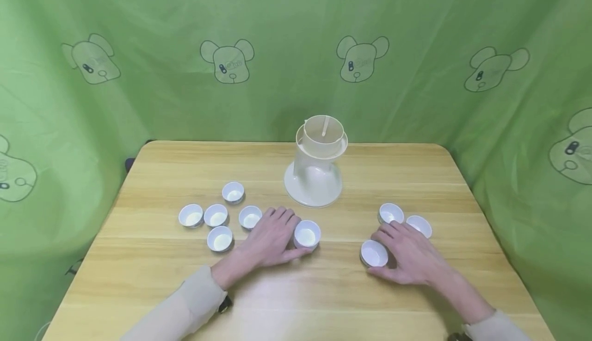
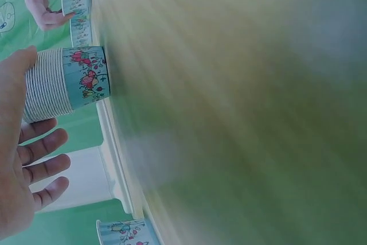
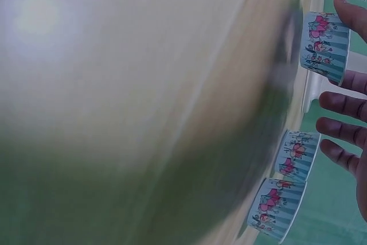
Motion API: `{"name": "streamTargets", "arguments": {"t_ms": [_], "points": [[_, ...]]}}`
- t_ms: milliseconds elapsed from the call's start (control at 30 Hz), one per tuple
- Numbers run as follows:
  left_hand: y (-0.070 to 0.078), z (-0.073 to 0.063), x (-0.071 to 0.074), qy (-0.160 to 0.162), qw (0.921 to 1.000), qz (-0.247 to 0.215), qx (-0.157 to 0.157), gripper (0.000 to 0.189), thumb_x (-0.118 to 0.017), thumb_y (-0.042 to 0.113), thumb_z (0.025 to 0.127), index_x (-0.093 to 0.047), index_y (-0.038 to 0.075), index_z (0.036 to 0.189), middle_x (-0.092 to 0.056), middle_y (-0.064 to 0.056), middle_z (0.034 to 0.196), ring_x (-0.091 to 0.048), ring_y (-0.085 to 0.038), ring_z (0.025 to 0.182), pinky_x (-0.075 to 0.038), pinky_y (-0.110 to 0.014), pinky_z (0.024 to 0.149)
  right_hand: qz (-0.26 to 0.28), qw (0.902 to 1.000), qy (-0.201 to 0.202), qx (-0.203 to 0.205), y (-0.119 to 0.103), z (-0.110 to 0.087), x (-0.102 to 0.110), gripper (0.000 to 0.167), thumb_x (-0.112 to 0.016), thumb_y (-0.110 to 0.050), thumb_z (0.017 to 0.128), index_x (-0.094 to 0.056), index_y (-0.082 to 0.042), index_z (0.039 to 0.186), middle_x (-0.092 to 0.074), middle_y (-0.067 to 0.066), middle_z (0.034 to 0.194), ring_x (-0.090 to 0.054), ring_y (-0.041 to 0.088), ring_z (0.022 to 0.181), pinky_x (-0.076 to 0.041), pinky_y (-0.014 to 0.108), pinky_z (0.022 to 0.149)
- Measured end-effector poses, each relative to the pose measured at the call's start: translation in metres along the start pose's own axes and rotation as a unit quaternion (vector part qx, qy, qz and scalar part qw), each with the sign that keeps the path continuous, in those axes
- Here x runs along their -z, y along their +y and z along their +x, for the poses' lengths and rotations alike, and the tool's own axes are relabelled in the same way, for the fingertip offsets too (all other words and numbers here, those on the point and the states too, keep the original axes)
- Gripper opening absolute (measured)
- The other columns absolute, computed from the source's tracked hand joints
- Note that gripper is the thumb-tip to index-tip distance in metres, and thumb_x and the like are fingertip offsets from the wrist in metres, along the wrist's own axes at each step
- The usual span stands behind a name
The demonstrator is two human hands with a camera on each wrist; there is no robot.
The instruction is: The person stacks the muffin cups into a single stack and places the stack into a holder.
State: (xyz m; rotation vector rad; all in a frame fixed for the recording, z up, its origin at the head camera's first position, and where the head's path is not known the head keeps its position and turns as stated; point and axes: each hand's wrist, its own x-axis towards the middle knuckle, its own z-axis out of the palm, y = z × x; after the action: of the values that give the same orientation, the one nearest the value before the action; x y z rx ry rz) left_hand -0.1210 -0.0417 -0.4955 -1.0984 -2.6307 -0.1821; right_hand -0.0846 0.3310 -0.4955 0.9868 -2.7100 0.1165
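My left hand (image 1: 271, 237) grips a nested stack of small paper cups (image 1: 307, 234) between thumb and fingers near the table's middle. In the left wrist view, many white rims show above one light blue, flower-printed wall of the stack (image 2: 86, 76). At the right, my right hand (image 1: 411, 254) pinches a single paper cup (image 1: 373, 253) from its side, the mouth facing up. Its blue striped wall with red flowers shows in the right wrist view. Just beyond that hand stand two more cups, a nearer-left one (image 1: 390, 212) and one further right (image 1: 419, 225).
Several upright paper cups (image 1: 219, 239) stand loosely grouped left of my left hand, one (image 1: 250, 217) right beside its fingers. A white plastic stand (image 1: 314, 192) with a round base and a cylinder on top is at the back middle of the wooden table (image 1: 185, 161). Green curtain (image 1: 287, 17) surrounds it.
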Motion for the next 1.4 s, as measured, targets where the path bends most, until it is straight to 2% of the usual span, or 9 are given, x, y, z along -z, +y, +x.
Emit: {"name": "streamTargets", "arguments": {"t_ms": [267, 567, 900, 1133, 1400], "points": [[0.002, 0.009, 0.000, -0.007, 0.9999, -0.011, 0.002, 0.068, -0.059, 0.079, 0.091, -0.068, 0.016, 0.113, -0.069, 0.000, 0.110, -0.062, -0.019, 0.105, -0.052, -0.035, 0.093, -0.005, 0.9999, 0.001, 0.010, 0.000, 0.012, 0.004, 0.067, -0.085, -0.072, 0.067, -0.069, -0.020, 0.106, -0.067, -0.004, 0.102, -0.062, 0.018, 0.095, -0.053, 0.037, 0.080], [0.003, 0.013, 0.000, -0.018, 0.9997, -0.014, 0.002, 0.069, -0.057, 0.080, 0.091, -0.069, 0.016, 0.115, -0.069, 0.000, 0.111, -0.062, -0.018, 0.106, -0.052, -0.034, 0.092, -0.006, 0.9996, -0.002, 0.027, -0.004, 0.030, 0.010, 0.069, -0.082, -0.073, 0.071, -0.070, -0.018, 0.110, -0.068, -0.004, 0.102, -0.061, 0.017, 0.095, -0.052, 0.037, 0.081], [0.003, 0.013, -0.001, -0.025, 0.9994, -0.023, 0.006, 0.070, -0.060, 0.080, 0.090, -0.069, 0.015, 0.115, -0.070, -0.002, 0.112, -0.063, -0.020, 0.108, -0.053, -0.036, 0.094, 0.002, 0.9997, -0.009, 0.023, -0.011, 0.049, 0.020, 0.070, -0.080, -0.074, 0.074, -0.070, -0.018, 0.114, -0.071, -0.002, 0.108, -0.065, 0.020, 0.102, -0.056, 0.043, 0.092], [0.004, 0.012, 0.000, -0.024, 0.9992, -0.029, 0.007, 0.070, -0.061, 0.079, 0.089, -0.069, 0.015, 0.115, -0.070, -0.002, 0.111, -0.063, -0.020, 0.107, -0.053, -0.036, 0.093, 0.010, 0.9996, 0.005, 0.027, -0.014, 0.059, 0.027, 0.072, -0.073, -0.078, 0.079, -0.070, -0.017, 0.116, -0.071, 0.000, 0.110, -0.067, 0.024, 0.104, -0.059, 0.047, 0.092], [0.005, 0.013, 0.001, -0.028, 0.9991, -0.028, 0.012, 0.069, -0.060, 0.079, 0.090, -0.069, 0.016, 0.115, -0.069, -0.001, 0.111, -0.062, -0.020, 0.107, -0.053, -0.035, 0.093, 0.018, 0.9989, 0.036, 0.026, -0.019, 0.073, 0.033, 0.072, -0.072, -0.079, 0.080, -0.070, -0.016, 0.114, -0.071, 0.000, 0.108, -0.066, 0.022, 0.099, -0.059, 0.043, 0.088]]}}
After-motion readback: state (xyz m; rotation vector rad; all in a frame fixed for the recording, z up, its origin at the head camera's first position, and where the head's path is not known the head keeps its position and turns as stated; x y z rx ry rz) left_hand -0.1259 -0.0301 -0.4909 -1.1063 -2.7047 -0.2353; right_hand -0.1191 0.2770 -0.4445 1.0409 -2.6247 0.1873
